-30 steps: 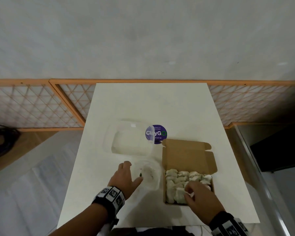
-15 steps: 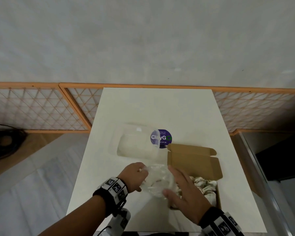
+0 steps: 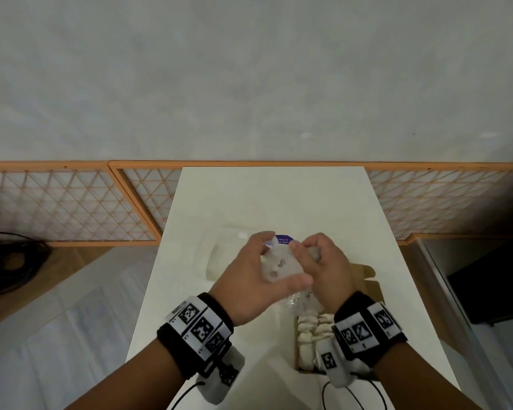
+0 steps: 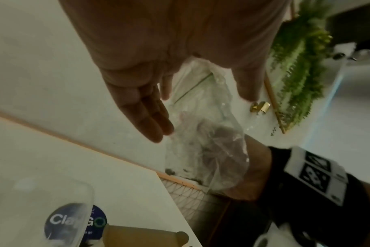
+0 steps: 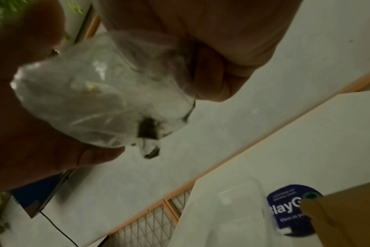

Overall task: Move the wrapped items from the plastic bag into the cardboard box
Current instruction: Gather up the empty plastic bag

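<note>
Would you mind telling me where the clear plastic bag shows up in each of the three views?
Head: plastic bag at centre, held between both hands above the table.
Left wrist: centre-right, hanging below the fingers.
Right wrist: upper left, bunched.
Shared landmark: the round purple sticker on the table.

I see a white table with a clear plastic tray and a round purple sticker on it. Behind it stands an orange lattice screen. Black cables lie on the floor at the left.
</note>
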The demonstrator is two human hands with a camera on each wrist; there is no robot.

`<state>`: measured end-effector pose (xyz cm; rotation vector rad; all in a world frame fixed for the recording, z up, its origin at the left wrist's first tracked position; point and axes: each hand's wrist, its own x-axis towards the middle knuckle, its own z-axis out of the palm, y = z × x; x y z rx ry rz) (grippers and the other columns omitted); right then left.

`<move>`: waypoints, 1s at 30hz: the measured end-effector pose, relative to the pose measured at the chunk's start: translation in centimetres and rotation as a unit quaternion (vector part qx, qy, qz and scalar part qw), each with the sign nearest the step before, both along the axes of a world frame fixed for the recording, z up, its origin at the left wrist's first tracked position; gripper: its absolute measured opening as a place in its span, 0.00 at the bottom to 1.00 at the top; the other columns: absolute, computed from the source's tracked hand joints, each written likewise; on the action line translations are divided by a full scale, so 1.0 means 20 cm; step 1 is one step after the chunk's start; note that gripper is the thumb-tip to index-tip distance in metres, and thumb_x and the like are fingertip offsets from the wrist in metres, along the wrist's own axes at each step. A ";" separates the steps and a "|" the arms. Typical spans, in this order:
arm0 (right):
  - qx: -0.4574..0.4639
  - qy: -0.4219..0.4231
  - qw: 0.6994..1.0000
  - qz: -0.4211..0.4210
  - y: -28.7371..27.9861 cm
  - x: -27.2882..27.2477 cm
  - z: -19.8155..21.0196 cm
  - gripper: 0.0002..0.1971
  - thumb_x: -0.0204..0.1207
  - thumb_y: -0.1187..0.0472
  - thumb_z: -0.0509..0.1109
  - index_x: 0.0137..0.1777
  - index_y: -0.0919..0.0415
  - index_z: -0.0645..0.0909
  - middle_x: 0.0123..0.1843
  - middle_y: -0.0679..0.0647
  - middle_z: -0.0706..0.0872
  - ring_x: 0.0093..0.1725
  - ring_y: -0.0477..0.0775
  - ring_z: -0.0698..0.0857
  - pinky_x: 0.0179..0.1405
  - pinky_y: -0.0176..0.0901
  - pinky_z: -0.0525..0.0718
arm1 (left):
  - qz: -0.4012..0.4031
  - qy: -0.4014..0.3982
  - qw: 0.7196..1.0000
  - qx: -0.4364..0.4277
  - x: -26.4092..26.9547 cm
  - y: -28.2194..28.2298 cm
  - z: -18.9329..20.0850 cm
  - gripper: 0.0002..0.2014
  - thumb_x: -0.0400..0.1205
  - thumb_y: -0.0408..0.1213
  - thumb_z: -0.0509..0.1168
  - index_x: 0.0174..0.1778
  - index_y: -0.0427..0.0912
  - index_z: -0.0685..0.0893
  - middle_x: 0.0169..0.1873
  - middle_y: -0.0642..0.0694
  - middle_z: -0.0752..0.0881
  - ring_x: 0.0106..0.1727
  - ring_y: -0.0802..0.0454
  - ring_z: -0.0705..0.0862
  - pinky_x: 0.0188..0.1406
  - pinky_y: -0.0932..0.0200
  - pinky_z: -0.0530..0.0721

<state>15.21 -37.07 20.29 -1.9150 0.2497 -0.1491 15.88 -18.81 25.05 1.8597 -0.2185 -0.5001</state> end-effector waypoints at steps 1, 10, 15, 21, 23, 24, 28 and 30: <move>-0.005 -0.004 1.000 -0.017 0.00 0.02 0.02 0.15 0.80 0.36 0.72 0.46 0.46 0.79 0.39 0.51 0.90 0.37 0.51 0.88 0.38 0.53 0.88 | -0.021 -0.021 1.000 -0.004 0.00 0.00 0.00 0.37 0.70 0.60 0.82 0.71 0.56 0.75 0.58 0.62 0.85 0.55 0.69 0.88 0.55 0.66 0.86; -0.164 -0.095 0.982 0.002 0.06 -0.02 0.05 0.31 0.88 0.34 0.52 0.84 0.50 0.71 0.86 0.47 0.67 0.85 0.44 0.66 0.84 0.45 0.67 | 0.066 -0.115 0.991 0.014 0.14 -0.04 0.04 0.09 0.83 0.45 0.75 0.46 0.47 0.83 0.36 0.48 0.92 0.41 0.50 0.92 0.50 0.42 0.91; 0.251 0.002 0.966 0.068 0.15 -0.07 0.13 0.30 0.88 0.32 0.47 0.77 0.43 0.77 0.72 0.48 0.87 0.73 0.40 0.84 0.68 0.38 0.84 | 0.018 -0.120 0.989 -0.085 0.14 -0.12 0.06 0.05 0.86 0.38 0.71 0.49 0.45 0.92 0.54 0.48 0.90 0.59 0.55 0.88 0.63 0.57 0.83; 0.550 0.138 0.823 0.026 0.13 -0.06 0.26 0.46 0.81 0.22 0.44 0.79 0.56 0.80 0.74 0.62 0.86 0.73 0.61 0.86 0.74 0.60 0.81 | -0.039 -0.287 0.957 0.022 0.11 -0.15 -0.02 0.07 0.89 0.39 0.66 0.58 0.57 0.82 0.87 0.59 0.60 0.89 0.59 0.56 0.84 0.64 0.63; 0.572 0.135 0.809 0.012 0.11 -0.05 0.26 0.45 0.82 0.23 0.48 0.77 0.59 0.81 0.71 0.64 0.88 0.70 0.61 0.88 0.65 0.55 0.85 | -0.024 -0.326 0.945 0.021 0.09 -0.17 -0.01 0.18 0.88 0.34 0.66 0.65 0.62 0.74 0.81 0.59 0.69 0.83 0.64 0.67 0.79 0.65 0.70; 0.587 0.132 0.798 0.006 0.10 -0.03 0.26 0.44 0.82 0.23 0.51 0.77 0.60 0.80 0.70 0.64 0.88 0.69 0.61 0.89 0.64 0.54 0.85 | -0.007 -0.331 0.943 0.025 0.09 -0.17 -0.02 0.23 0.87 0.33 0.67 0.71 0.64 0.71 0.76 0.59 0.73 0.79 0.69 0.70 0.77 0.68 0.72; 0.627 0.146 0.764 0.026 0.07 0.01 0.27 0.44 0.78 0.24 0.64 0.82 0.57 0.74 0.68 0.62 0.87 0.64 0.61 0.88 0.60 0.55 0.86 | 0.049 -0.293 0.953 0.064 0.07 -0.18 -0.01 0.26 0.87 0.37 0.68 0.76 0.65 0.70 0.58 0.67 0.80 0.61 0.77 0.79 0.64 0.82 0.73; 0.610 0.152 0.777 0.035 0.03 0.04 0.25 0.39 0.79 0.29 0.69 0.81 0.55 0.73 0.59 0.61 0.87 0.56 0.60 0.88 0.49 0.51 0.87 | 0.011 -0.361 0.927 0.097 0.06 -0.17 -0.01 0.20 0.89 0.40 0.65 0.75 0.60 0.72 0.51 0.65 0.84 0.52 0.72 0.84 0.82 0.70 0.65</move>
